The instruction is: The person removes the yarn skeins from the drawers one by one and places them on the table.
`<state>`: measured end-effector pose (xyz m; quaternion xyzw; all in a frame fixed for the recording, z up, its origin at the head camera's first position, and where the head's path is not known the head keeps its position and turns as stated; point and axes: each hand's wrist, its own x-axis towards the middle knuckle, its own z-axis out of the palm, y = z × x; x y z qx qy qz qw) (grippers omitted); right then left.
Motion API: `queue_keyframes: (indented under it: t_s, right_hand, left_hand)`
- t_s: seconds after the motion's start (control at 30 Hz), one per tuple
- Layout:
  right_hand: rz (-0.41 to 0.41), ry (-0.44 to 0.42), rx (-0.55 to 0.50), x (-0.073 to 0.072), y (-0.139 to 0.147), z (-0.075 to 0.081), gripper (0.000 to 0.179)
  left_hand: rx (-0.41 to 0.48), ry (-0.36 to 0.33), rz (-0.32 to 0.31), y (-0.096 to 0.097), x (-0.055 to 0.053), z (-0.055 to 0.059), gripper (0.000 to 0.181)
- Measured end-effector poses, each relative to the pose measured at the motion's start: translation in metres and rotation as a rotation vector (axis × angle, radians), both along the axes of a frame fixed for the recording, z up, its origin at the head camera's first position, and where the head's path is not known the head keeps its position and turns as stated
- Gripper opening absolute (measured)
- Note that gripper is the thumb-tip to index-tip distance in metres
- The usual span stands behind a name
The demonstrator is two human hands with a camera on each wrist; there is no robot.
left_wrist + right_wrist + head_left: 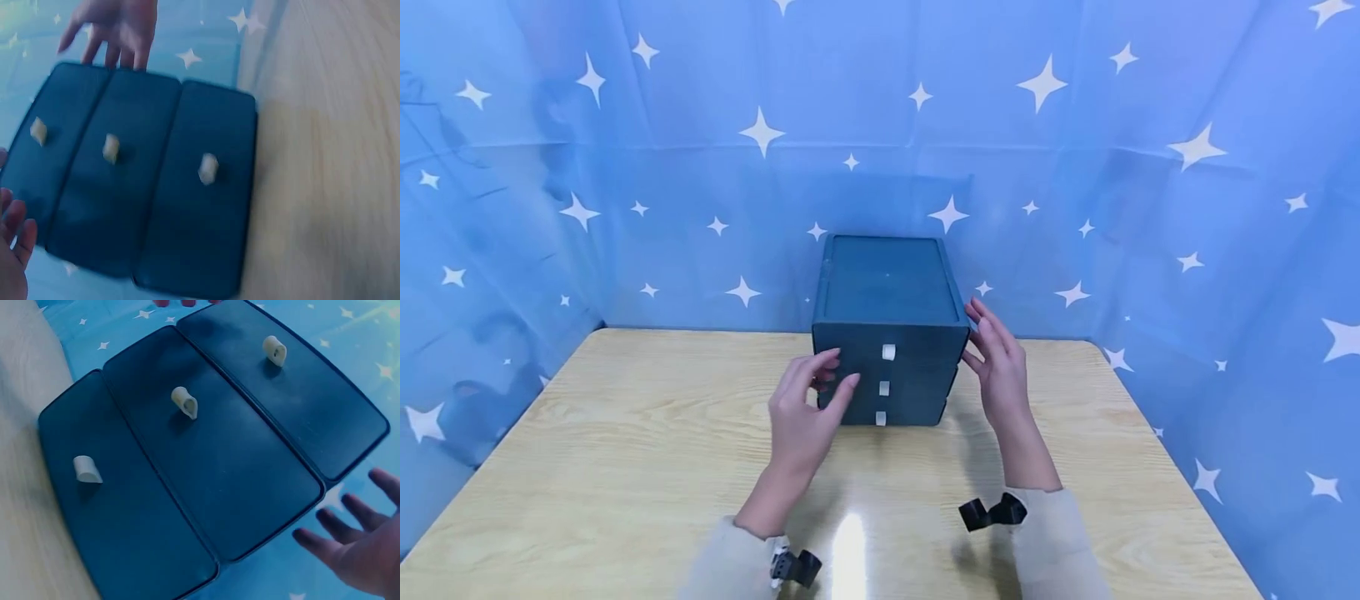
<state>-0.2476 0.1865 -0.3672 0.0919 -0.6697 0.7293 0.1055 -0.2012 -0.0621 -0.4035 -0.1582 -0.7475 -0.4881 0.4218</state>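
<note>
A dark blue cabinet [891, 283] with three stacked drawers stands on the table, its front facing me. Each drawer has a small white pull tab, the top one [889, 352] nearest the lid. At the cabinet's left front edge is my left hand [801, 408], thumb and fingers spread apart with nothing between them. My right hand [1000, 367] is beside the right side, its fingers loosely extended near the upper front corner; whether they touch it I cannot tell. In the right wrist view all three drawer fronts [206, 456] look closed.
The cabinet stands on a light wood-grain table [625, 467], towards its back edge. Behind and on both sides hangs a blue curtain [700, 83] with white stars. A black wrist camera [992, 512] sits on the right sleeve, another [796, 567] on the left.
</note>
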Motion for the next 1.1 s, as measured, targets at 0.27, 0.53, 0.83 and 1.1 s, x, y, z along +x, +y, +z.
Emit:
queue_keyframes:
  t_s: [0.27,0.53,0.83,1.1]
  right_hand:
    - [0.024,0.010,-0.007,-0.017,-0.003,0.007,0.050]
    - [0.067,-0.009,-0.029,-0.016,-0.005,0.006,0.050]
    - [0.118,0.016,0.009,-0.015,-0.003,0.003,0.051]
    - [0.121,-0.008,0.027,-0.016,0.001,0.004,0.050]
  left_hand:
    - [-0.042,-0.178,-0.017,0.039,-0.002,0.019,0.043]
    - [-0.095,-0.224,0.000,0.047,-0.007,0.018,0.033]
    - [-0.157,-0.119,0.087,0.046,-0.009,0.019,0.023]
    - [-0.258,-0.006,0.148,0.046,-0.010,0.020,0.014]
